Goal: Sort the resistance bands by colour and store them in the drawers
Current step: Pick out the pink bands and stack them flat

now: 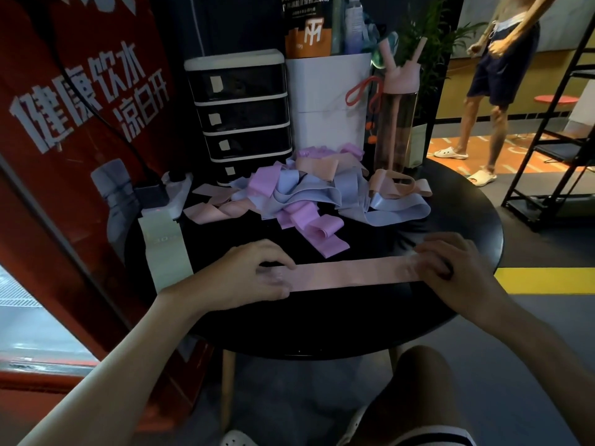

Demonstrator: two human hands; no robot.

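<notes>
Two hands stretch one pink band (351, 273) flat across the round black tabletop (467, 204), at its 6 o'clock edge. The left hand (254, 278) takes the band's 9 o'clock end, thumb above and fingers below, its grip pinched on the strip. The right hand (457, 265) takes the 3 o'clock end with fingers curled over it, its grip closed round the band. Both ends look blurred where the fingers meet them.

Toward 12 o'clock, well apart from the stretched band, lies a loose heap of resistance bands (306, 191): purple bands (322, 230) spill nearest the hands, light blue bands (396, 210) fill the middle and the 2 o'clock side, peach bands (399, 186) sit at the back right, and further pink ones (209, 210) trail off at 10 o'clock.

At 11 o'clock, touching the heap's back edge, stands the drawer unit (241, 107), white-framed with four dark drawers, all pushed in, each bearing a pale label. Just beside it at 12 o'clock is a white container (325, 101), and at 1 o'clock a pink water bottle (397, 123) stands upright. A white power strip (170, 194) with a black plug rests at 10 o'clock, and a pale green strip (167, 252) hangs over the 9 o'clock rim.

Beyond the tabletop at 2 o'clock, another person (495, 69) in dark shorts stands on the floor.
</notes>
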